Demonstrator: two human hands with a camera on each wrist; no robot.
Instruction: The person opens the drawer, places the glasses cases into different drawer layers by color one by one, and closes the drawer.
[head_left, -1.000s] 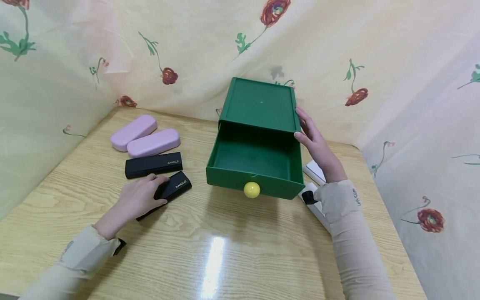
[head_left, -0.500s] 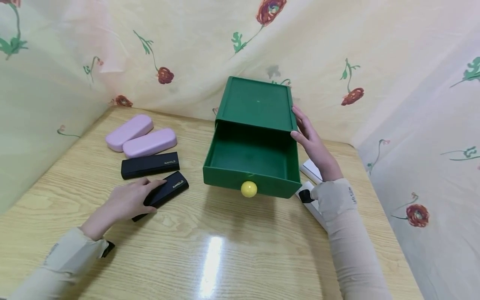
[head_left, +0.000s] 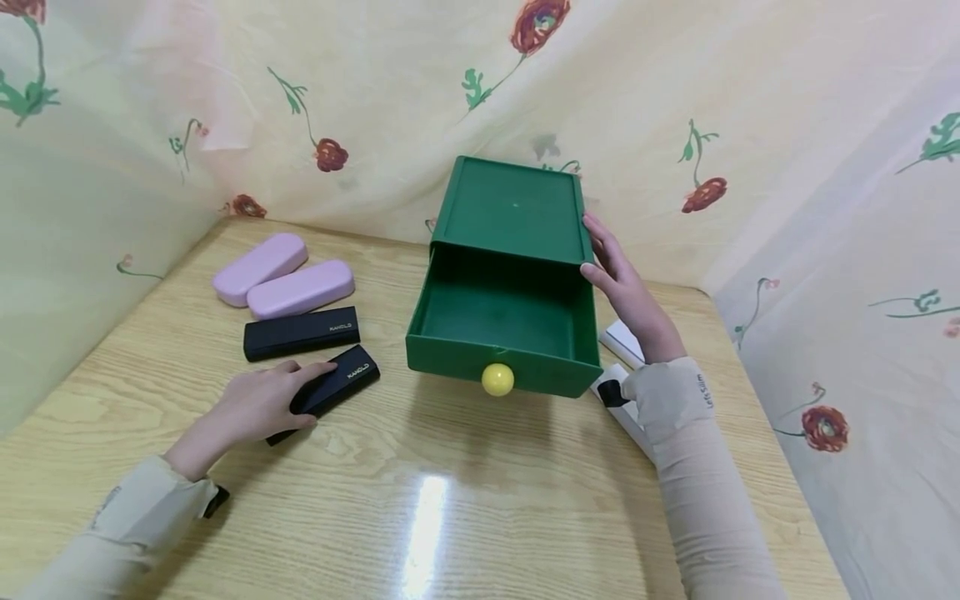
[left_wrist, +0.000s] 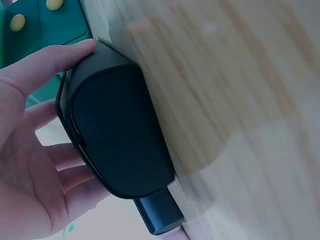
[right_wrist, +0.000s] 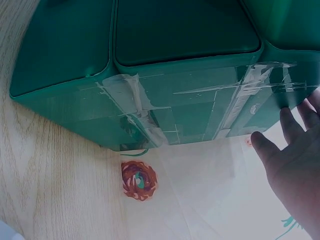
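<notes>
A black glasses case (head_left: 341, 379) with gold lettering lies slanted on the table. My left hand (head_left: 255, 407) holds it across its near end, thumb along the front side and fingers over the top. In the left wrist view, the end of the black case (left_wrist: 120, 135) sits between thumb and fingers, down at the wood. My right hand (head_left: 633, 292), fingers extended, rests against the right side of the green drawer cabinet (head_left: 513, 212). The cabinet's top drawer (head_left: 450, 357) stands pulled out, bare inside, with a yellow knob (head_left: 497, 379). Clear tape runs across the cabinet's stacked sections in the right wrist view.
Behind the held case lies a second black case (head_left: 300, 333), then two overlapping purple cases (head_left: 303, 287). Two white cases (head_left: 626, 423) lie right of the cabinet, partly under my right forearm. A flowered cloth (head_left: 390, 108) hangs along the table's back and sides.
My left hand has slid a little toward the near end of the black glasses case, its thumb now further back. The head view has shifted slightly. My right hand stays at the cabinet.
</notes>
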